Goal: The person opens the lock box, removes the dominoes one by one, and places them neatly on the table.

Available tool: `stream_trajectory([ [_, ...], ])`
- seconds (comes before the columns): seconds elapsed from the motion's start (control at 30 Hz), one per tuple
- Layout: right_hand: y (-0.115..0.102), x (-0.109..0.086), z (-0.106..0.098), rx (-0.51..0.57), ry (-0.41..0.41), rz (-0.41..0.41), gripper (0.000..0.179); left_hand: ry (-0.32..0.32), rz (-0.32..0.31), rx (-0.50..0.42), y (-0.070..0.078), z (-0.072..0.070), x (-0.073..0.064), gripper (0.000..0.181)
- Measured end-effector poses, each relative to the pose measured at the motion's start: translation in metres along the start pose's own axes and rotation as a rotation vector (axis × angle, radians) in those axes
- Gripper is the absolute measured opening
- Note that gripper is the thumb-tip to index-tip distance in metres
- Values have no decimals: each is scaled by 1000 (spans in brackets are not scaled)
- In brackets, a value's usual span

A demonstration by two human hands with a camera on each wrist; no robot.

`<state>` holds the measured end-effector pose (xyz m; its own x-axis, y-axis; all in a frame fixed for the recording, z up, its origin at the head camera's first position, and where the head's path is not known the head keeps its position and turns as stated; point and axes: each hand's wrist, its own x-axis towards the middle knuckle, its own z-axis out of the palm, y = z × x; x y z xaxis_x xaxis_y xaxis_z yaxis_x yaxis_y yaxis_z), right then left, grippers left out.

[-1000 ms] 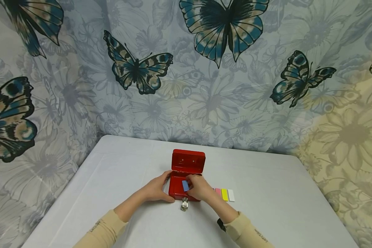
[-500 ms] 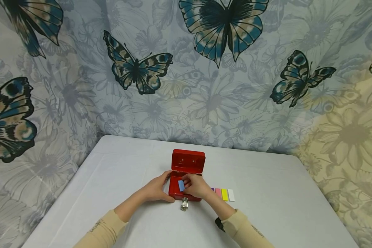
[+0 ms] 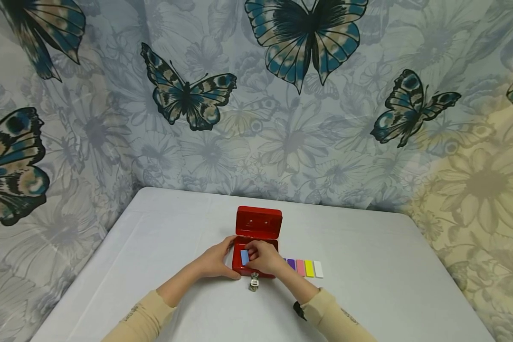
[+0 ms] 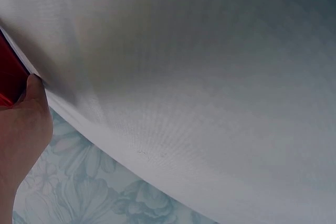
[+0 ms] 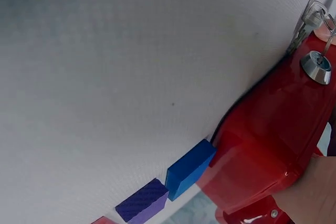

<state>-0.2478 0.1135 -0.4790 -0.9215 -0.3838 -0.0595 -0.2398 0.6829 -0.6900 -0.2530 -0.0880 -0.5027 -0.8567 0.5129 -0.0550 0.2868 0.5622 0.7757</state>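
Observation:
A red cash box [image 3: 258, 274] stands on the table with its lid raised toward the back. My left hand [image 3: 215, 260] holds the box's left side, thumb at the front corner and fingers toward the back; the left wrist view shows only part of this hand [image 4: 26, 124] against the red side. My right hand [image 3: 265, 258] is inside the box, pinching a light blue block [image 3: 244, 257] near the left wall. Its fingertips are partly hidden in the head view. In the right wrist view, keys [image 5: 311, 17] hang at the lock [image 5: 316, 68] on the box front.
Right of the box lies a row of blocks: blue [image 5: 190, 166], purple [image 3: 291, 264], pink [image 3: 300, 268], yellow [image 3: 309, 269] and white [image 3: 318, 269]. Keys [image 3: 254, 283] hang at the box front. White cloth covers the table [image 3: 175, 213]; a butterfly-patterned wall backs it.
My right hand has moved left inside the box with the light blue block, closer to the left wall. More of the purple block shows now. My left hand stays where it was.

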Motion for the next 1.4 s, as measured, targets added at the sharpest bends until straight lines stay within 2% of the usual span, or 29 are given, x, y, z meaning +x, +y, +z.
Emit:
stream_trajectory([
  [0.3, -3, 4, 5, -19, 4, -11, 38, -7, -11, 1, 0, -1, 0, 103],
  [0.83, -8, 8, 11, -52, 15, -27, 43, -4, 16, 1, 2, -2, -2, 103],
  [1.4, -7, 9, 13, -63, 29, -46, 39, -7, 30, -34, 0, -2, -2, 102],
])
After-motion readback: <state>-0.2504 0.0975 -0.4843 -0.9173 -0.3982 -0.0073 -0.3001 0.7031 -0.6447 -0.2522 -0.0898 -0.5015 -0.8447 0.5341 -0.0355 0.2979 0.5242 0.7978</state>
